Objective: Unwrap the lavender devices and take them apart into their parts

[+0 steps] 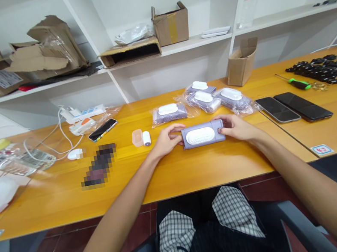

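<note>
A lavender oblong case (pixel 204 142) with a white oval panel on its upper face is held just above or on the table, in front of me; whether it touches the wood I cannot tell. My left hand (pixel 168 140) grips its left end, fingers curled at the edge. At the right end, my right hand (pixel 236 126) is closed on the case, thumb on the near side. Just behind it lies a similar lavender case (pixel 171 112) in clear plastic. More wrapped cases (pixel 203 97) are grouped farther back to the right.
A small white cylinder (pixel 146 138) stands beside a peach plastic tray (pixel 137 137). Two dark phones (pixel 302 106) lie right, near a green screwdriver (pixel 299 83) and a heap of black parts (pixel 328 69). Another phone (pixel 103 130) and cables lie left. An open carton (pixel 242 63) stands behind.
</note>
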Available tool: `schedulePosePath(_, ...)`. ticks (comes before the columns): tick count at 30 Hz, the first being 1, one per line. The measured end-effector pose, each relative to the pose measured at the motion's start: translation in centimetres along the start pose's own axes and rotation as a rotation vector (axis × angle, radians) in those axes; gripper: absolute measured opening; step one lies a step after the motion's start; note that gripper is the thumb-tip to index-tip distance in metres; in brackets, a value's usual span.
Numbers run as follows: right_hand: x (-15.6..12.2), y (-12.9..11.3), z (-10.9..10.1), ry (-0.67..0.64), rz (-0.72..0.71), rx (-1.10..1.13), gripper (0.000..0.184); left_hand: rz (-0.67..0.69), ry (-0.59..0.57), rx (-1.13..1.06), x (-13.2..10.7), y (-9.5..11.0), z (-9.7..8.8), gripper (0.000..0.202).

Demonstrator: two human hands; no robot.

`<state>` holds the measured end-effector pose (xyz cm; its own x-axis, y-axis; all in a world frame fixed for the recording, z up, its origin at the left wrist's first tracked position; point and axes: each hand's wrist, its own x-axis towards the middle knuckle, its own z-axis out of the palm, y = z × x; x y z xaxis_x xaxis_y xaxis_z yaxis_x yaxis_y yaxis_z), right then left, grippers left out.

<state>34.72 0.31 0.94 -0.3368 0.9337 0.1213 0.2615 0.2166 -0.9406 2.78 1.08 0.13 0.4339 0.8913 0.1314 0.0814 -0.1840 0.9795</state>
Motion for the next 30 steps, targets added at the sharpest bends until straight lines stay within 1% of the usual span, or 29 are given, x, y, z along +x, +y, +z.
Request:
schedulePosePath(5,0.0,-0.1,0.1,0.011,-0.005,-0.063,0.046,0.051,-0.127,0.018,-0.7,0.7,-0.3,0.050)
schedulePosePath(11,-0.1,-0.3,0.2,0.015,-0.018,-0.127,0.044,0.047,-0.163,0.064,-1.0,1.2,-0.3,0.060)
schedulePosePath(13,-0.1,-0.3,0.2,0.017,-0.026,-0.137,0.043,0.051,-0.227,0.049,-1.2,1.5,-0.3,0.066)
schedulePosePath(15,0.0,-0.2,0.2,0.022,-0.037,-0.138,0.042,0.056,-0.265,0.081,-1.3,1.8,-0.1,0.079)
schedulePosePath(16,0.0,-0.2,0.2,0.023,-0.040,-0.136,0.042,0.063,-0.250,0.126,-1.4,1.9,0.1,0.087)
schedulePosePath(18,0.0,-0.2,0.1,0.022,-0.038,-0.127,0.042,0.087,-0.156,0.245,-1.3,1.7,0.7,0.095)
schedulePosePath(20,0.0,-0.2,0.1,0.017,-0.034,-0.113,0.042,0.113,-0.077,0.325,-1.1,1.4,1.3,0.091)
schedulePosePath(23,-0.1,-0.1,-0.3,0.032,-0.035,-0.093,0.043,0.102,-0.061,0.323,-0.6,0.8,1.8,0.085)
schedulePosePath(26,-0.1,0.2,-1.3,0.097,-0.032,-0.084,0.044,0.070,-0.053,0.270,-0.3,0.6,1.4,0.087)
schedulePosePath(30,-0.3,0.8,-2.9,0.188,0.010,-0.050,0.042,0.048,-0.020,0.232,-0.4,0.6,-0.2,0.087)
